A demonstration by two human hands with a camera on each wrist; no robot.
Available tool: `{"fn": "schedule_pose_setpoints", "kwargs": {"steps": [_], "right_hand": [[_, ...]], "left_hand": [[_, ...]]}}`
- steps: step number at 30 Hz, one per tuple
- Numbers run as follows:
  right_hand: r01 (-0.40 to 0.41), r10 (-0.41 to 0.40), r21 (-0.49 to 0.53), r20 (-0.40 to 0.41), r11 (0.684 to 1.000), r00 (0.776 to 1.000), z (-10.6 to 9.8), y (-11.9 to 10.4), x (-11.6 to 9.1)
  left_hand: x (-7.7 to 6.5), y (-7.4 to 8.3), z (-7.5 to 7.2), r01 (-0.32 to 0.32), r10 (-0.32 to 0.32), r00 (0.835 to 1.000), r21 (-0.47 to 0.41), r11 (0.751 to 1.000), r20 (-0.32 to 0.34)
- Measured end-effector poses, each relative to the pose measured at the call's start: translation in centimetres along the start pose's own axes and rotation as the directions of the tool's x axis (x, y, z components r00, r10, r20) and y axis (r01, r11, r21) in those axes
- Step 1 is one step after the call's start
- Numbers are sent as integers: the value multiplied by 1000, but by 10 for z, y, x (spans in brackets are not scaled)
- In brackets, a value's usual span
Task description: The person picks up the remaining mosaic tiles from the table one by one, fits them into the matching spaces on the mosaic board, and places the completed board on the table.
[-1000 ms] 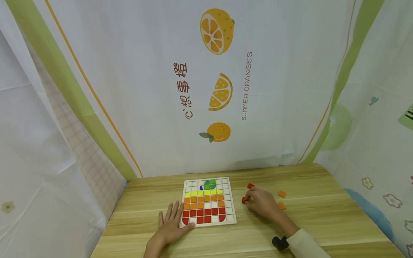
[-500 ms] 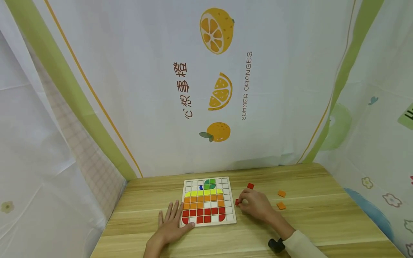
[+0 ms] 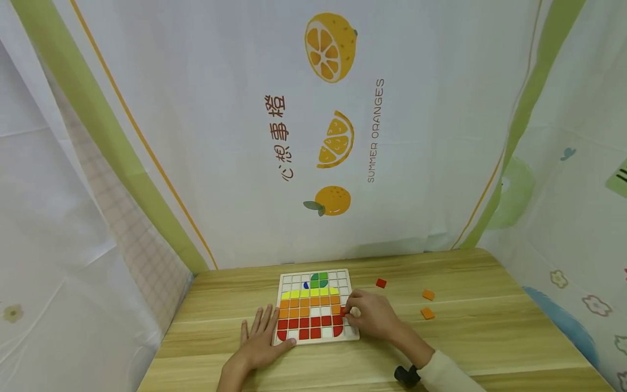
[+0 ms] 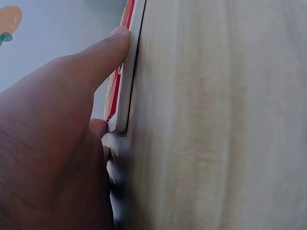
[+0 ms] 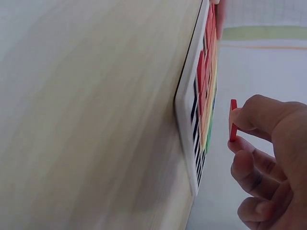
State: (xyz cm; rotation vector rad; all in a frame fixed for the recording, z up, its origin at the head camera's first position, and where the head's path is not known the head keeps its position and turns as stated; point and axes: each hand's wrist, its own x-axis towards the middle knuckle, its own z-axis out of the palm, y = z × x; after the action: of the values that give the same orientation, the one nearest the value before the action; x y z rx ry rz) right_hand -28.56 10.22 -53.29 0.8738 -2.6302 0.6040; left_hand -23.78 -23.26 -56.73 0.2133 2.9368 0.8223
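A white gridded puzzle board (image 3: pixel 349 330) lies on the wooden table, with red, orange, yellow, green and blue tiles in many of its cells. Two pale cells show in the lower orange row and two more in the bottom red row. My left hand (image 3: pixel 258 343) rests with spread, straight fingers at the board's left edge, its thumb on the near left corner. Over the board's right side, my right hand (image 3: pixel 374 316) pinches a red square tile (image 5: pixel 233 120) between thumb and fingers. In the right wrist view that tile is held above the board's surface.
To the right of the board lie a loose red tile (image 3: pixel 381 283), an orange tile (image 3: pixel 428 294) and a second orange tile (image 3: pixel 428 313). A printed white curtain (image 3: pixel 235 163) hangs behind the table (image 3: pixel 220 316).
My right hand has carried the red tile leftward, from the table beside the board to above its right columns. My left hand has stayed in place.
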Motion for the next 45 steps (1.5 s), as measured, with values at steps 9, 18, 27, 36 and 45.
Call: {"fn": "schedule_pose_setpoints", "kwargs": {"steps": [9, 18, 27, 36, 45], "right_hand": [[77, -78, 28, 23, 997, 997, 7, -20, 12], [105, -106, 24, 55, 994, 993, 11, -39, 24], [124, -126, 42, 57, 991, 990, 17, -54, 33], [169, -170, 31, 47, 985, 984, 27, -66, 40], [195, -197, 38, 61, 980, 979, 33, -73, 44]], "left_hand": [[-2, 7, -8, -10, 11, 1000, -14, 1000, 25], [1, 5, -8, 0, 0, 1000, 8, 1000, 18], [2, 5, -13, 17, -19, 999, 39, 999, 37], [-3, 8, -15, -15, 14, 1000, 27, 1000, 26], [2, 0, -5, -11, 12, 1000, 58, 998, -9]]}}
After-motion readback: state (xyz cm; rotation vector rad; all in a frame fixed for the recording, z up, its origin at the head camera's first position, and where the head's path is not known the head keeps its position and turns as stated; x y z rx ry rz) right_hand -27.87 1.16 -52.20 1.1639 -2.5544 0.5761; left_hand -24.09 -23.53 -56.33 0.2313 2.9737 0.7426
